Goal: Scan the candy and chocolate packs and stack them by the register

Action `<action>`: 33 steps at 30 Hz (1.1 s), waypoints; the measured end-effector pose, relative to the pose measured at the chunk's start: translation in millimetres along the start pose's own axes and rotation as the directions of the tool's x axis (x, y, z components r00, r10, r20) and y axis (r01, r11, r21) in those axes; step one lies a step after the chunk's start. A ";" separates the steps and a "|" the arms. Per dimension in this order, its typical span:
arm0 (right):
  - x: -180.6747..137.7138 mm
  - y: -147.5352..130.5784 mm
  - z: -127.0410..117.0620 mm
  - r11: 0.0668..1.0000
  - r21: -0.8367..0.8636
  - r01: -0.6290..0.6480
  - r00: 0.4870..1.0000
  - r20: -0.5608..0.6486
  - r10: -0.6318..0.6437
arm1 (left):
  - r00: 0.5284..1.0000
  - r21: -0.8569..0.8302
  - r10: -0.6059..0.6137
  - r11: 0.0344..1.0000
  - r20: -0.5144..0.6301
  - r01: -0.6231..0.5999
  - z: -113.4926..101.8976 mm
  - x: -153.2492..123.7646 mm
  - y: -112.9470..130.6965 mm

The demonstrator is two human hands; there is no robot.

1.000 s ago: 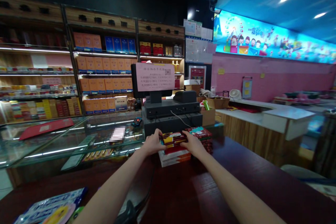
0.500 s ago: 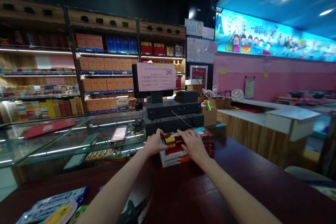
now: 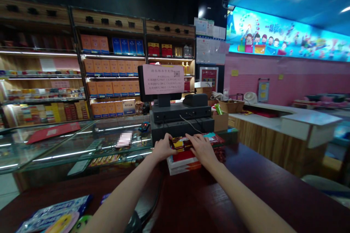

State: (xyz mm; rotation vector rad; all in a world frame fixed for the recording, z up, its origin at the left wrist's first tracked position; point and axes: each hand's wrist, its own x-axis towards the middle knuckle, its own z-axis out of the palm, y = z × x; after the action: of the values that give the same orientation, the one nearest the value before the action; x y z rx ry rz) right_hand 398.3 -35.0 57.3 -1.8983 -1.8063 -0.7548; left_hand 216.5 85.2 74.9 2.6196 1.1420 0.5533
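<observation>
A stack of flat red and white packets (image 3: 183, 161) lies on the dark wooden counter (image 3: 262, 193) in front of a black cash register (image 3: 180, 114). My left hand (image 3: 163, 149) grips the left end of the top packet (image 3: 182, 142), fingers curled over its edge. My right hand (image 3: 201, 147) lies on top of the same packet toward its right, fingers stretched forward and pressed down. A further red pile (image 3: 218, 141) sits just right of my right hand.
A glass display case (image 3: 68, 145) runs to the left, shelves of orange boxes (image 3: 109, 80) behind it. A pink notice (image 3: 163, 79) hangs on the register screen. Blue packets (image 3: 51, 216) lie at the near left. A white-topped wooden counter (image 3: 287, 123) stands to the right.
My right hand has slid a little left and forward over the top packet. The left hand stays on the stack's left end. The view has shifted slightly.
</observation>
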 end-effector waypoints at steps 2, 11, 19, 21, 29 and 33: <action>0.9 0.6 1.0 1.000 0.005 0.001 1.000 -0.006 -0.001 | 1.000 0.008 -0.013 1.000 -0.003 0.013 0.9 0.2 1.6; -0.8 -2.6 -0.6 0.999 0.037 -0.013 1.000 0.007 0.013 | 0.999 -0.013 -0.040 0.999 0.026 0.041 -2.6 -0.9 6.3; -1.8 -5.2 -2.5 0.999 0.039 -0.026 0.999 0.021 0.025 | 0.999 -0.051 -0.051 0.997 0.007 0.051 -4.3 -3.5 0.1; -2.3 -4.5 -0.5 0.999 0.036 -0.029 0.999 0.022 0.029 | 0.999 -0.051 -0.046 0.998 -0.002 0.046 -3.8 -4.5 -0.5; -2.7 -4.7 2.6 1.000 0.017 -0.024 0.999 0.023 0.024 | 0.999 -0.005 -0.019 1.000 -0.035 0.019 -0.2 -8.8 1.8; -3.6 -7.3 -1.1 0.999 0.027 -0.024 0.999 0.023 0.023 | 0.998 0.017 -0.014 1.000 -0.061 0.015 -1.2 -15.4 5.5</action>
State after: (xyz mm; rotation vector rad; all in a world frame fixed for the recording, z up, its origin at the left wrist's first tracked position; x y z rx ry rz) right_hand 390.9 -38.0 55.4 -1.9151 -1.7955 -0.6994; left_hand 209.9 70.2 74.0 2.6236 1.1888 0.6273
